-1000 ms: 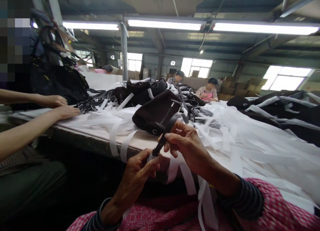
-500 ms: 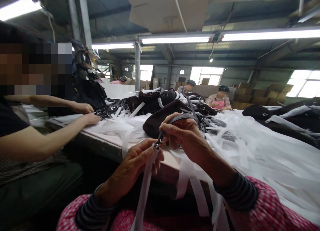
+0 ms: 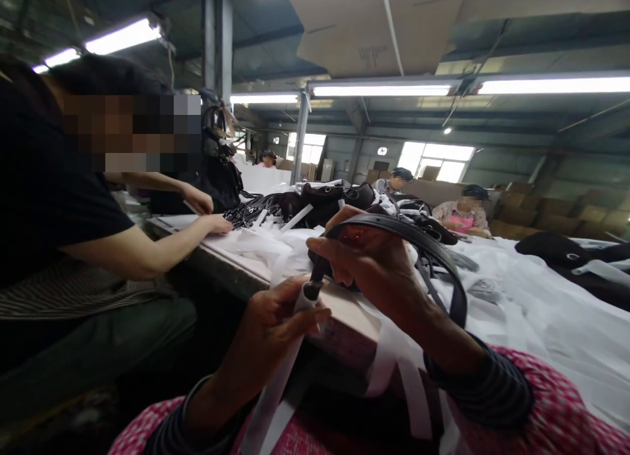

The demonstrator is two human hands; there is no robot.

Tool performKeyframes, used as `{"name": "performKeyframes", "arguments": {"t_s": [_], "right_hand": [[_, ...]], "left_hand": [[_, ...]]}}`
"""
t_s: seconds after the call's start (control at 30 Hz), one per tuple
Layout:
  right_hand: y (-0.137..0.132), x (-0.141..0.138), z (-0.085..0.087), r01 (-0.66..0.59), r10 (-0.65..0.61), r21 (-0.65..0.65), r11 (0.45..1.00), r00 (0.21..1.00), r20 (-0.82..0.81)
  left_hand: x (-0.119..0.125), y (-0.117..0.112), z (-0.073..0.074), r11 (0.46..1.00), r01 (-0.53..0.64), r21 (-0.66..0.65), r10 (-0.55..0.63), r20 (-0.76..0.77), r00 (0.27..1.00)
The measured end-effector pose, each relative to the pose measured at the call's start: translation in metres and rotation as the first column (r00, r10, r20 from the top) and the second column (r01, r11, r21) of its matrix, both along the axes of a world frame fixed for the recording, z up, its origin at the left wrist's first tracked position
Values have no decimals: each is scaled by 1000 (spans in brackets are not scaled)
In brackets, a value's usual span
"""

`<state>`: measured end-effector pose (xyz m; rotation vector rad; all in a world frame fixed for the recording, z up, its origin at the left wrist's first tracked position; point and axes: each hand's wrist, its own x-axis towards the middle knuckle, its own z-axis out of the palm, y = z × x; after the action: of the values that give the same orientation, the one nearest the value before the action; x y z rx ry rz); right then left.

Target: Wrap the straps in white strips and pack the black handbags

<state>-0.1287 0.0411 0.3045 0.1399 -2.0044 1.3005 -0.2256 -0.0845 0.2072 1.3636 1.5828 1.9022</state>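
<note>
My right hand (image 3: 367, 251) is closed on a dark strap (image 3: 443, 258), which arches over the hand and loops down past the wrist. The strap's lower end points down at my left hand (image 3: 280, 324). Between left thumb and fingers I pinch a white strip (image 3: 280, 376) of thin wrapping material. It curls round the strap's end at the top and hangs toward my lap. Whatever lies inside that curl is partly hidden.
Dark bags (image 3: 327, 202) and a heap of straps with metal clips (image 3: 251, 209) lie on the table. White sheeting (image 3: 516, 310) covers its right side. At left, a co-worker's arm (image 3: 162, 245) rests over the table edge. More people sit beyond.
My view has turned left. The metal fitting seen at the strap's end is now mostly covered by the white strip, and the strap's loop has swung out over my right wrist.
</note>
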Motion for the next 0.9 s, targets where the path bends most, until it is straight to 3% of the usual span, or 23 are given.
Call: {"name": "performKeyframes", "arguments": {"t_s": [0.3, 0.5, 0.73, 0.9], "right_hand": [[13, -1, -6, 83, -85, 42, 996, 995, 56], [17, -2, -9, 81, -79, -18, 997, 993, 85], [28, 1, -20, 146, -140, -108, 983, 989, 56], [26, -4, -27, 143, -129, -248, 958, 989, 71]], "left_hand": [[-5, -3, -10, 991, 135, -26, -134, 29, 991], [-7, 11, -10, 974, 227, 11, -224, 209, 952], [0, 29, -24, 993, -106, 47, 101, 102, 990], [3, 28, -29, 909, -404, 102, 413, -95, 906]]}}
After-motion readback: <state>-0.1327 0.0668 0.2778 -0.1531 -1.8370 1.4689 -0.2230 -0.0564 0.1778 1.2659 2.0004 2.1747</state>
